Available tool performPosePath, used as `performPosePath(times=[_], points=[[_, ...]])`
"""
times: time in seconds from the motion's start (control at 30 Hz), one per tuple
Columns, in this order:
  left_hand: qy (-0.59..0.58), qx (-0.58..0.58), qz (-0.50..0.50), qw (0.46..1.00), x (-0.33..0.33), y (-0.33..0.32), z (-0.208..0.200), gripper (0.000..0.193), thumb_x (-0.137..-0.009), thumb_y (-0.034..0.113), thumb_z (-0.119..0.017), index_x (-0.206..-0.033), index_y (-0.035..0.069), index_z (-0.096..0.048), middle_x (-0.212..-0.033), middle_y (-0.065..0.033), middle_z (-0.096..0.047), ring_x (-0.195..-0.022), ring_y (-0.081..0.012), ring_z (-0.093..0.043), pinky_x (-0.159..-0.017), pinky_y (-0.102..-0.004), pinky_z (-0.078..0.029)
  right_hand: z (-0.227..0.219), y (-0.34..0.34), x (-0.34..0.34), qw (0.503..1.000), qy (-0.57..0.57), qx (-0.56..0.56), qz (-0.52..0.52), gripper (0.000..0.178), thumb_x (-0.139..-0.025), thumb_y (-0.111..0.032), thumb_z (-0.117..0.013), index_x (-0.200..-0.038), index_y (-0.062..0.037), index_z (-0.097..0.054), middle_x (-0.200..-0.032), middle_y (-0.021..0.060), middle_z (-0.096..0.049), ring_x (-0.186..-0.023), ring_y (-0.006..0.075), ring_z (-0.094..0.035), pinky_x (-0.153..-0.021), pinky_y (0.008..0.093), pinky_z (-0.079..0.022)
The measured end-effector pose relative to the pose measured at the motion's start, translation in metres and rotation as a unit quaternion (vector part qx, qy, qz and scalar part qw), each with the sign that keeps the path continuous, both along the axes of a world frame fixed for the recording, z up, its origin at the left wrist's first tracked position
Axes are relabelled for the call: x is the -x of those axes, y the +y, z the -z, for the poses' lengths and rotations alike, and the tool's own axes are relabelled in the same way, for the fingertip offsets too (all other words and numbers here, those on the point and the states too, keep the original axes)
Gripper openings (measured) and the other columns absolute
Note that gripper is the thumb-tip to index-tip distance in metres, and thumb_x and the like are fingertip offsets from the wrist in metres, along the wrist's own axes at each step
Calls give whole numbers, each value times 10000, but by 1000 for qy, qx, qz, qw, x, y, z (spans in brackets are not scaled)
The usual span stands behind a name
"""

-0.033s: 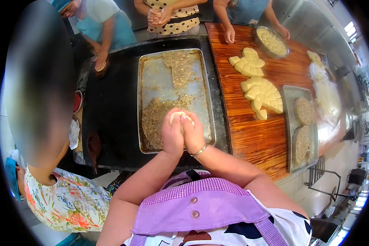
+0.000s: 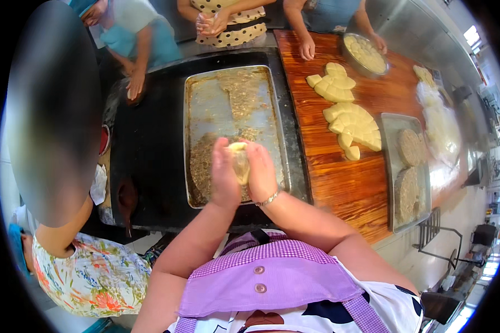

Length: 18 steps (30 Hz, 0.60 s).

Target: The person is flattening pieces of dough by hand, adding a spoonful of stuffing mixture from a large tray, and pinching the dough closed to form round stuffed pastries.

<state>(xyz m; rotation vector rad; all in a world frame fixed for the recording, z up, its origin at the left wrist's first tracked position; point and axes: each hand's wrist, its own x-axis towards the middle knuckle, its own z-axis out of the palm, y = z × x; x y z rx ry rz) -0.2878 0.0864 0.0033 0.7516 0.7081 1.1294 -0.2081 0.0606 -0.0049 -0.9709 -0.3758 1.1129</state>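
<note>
Between my two palms, over the near part of a metal tray, I hold a piece of pale dough (image 2: 241, 165). My left hand (image 2: 225, 177) presses one side of it, somewhat blurred. On the other side my right hand (image 2: 262, 173) has its fingers pointing away from me; a bracelet circles that wrist. Below the hands lies the tray (image 2: 205, 102) with a heap of brown crumbly filling (image 2: 201, 166) at its near left. More filling (image 2: 243, 100) is spread along the tray's far right. Part of the near heap is hidden by my hands.
Cut dough pieces (image 2: 352, 123) lie on the wooden board (image 2: 339, 186) to the right. Beyond them stands a round pan of dough (image 2: 365, 54). A second tray (image 2: 390, 161) holds two round filling cakes. Co-workers stand across the black table (image 2: 150, 133) and at my left.
My palms have parted from a tight clasp, so more of the dough shows between them. At the far left, a co-worker's hand has shifted slightly.
</note>
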Motion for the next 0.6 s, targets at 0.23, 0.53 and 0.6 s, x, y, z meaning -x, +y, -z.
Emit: performPosePath(times=[0.23,0.53,0.6], points=[[-134,85,-2,987,7,-16,-16,409,-1051,279,-454,-1365,17,-469,-1286,-115,-564,-1180,-230,-556,-1044,-372,-437,-14,-10,-7,982,-181,-30,-51,503,-962,-240,-636,-1344,2,-416,-1264,110,-509,-1152,164,-513,-982,305,-450],[143,-94,-2,985,-10,-12,2,372,-1053,228,-435,-1345,3,-483,-1252,-117,-584,-1130,-211,-583,-982,-349,-484,-8,-16,4,986,-166,18,10,353,-985,-160,-556,-1300,-2,-540,-1217,87,-608,-1092,152,-574,-950,294,-472],[9,-8,11,1000,-14,-3,-12,393,-1055,256,-434,-1351,1,-480,-1286,-115,-564,-1156,-212,-570,-1005,-359,-469,-8,-7,-5,992,-123,8,29,345,-996,-168,-549,-1297,0,-533,-1218,89,-608,-1087,152,-576,-950,292,-473]])
